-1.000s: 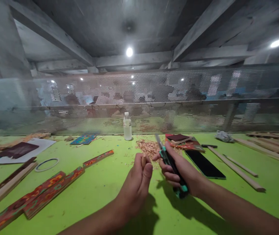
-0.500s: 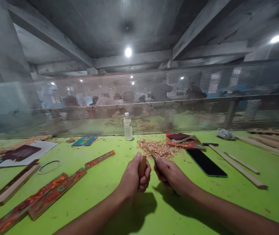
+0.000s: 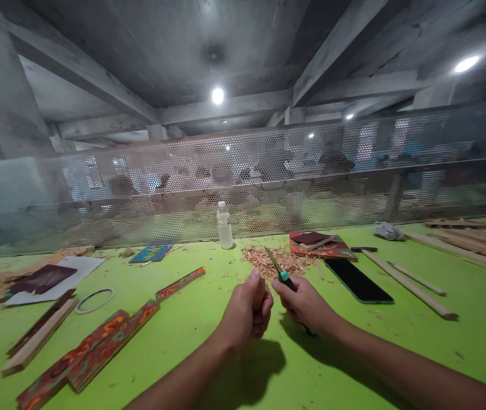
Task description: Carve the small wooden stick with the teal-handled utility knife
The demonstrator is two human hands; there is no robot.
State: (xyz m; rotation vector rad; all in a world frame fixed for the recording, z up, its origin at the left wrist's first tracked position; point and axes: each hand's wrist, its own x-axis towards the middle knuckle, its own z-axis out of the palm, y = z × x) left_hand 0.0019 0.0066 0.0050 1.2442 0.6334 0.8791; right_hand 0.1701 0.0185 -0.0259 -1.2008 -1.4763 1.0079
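Observation:
My left hand (image 3: 249,307) is closed above the green table, its fingers wrapped round a small wooden piece that is now almost wholly hidden by the fingers. Just to the right, my right hand (image 3: 305,302) grips a knife (image 3: 284,277) with a green and black handle. The blade points up and to the left, over a pile of wood shavings (image 3: 264,259). The two hands are close together but apart.
A bottle (image 3: 225,226) stands by the perforated screen. On the right lie a phone (image 3: 359,281), a hammer (image 3: 409,283) and wooden strips. Painted boards (image 3: 115,340), a white ring (image 3: 95,300) and brown sandpaper (image 3: 49,278) lie left.
The knife has turned so that its blade and handle show more. The wooden piece in my left hand has gone from plain view behind the fingers. The camera view has shifted slightly.

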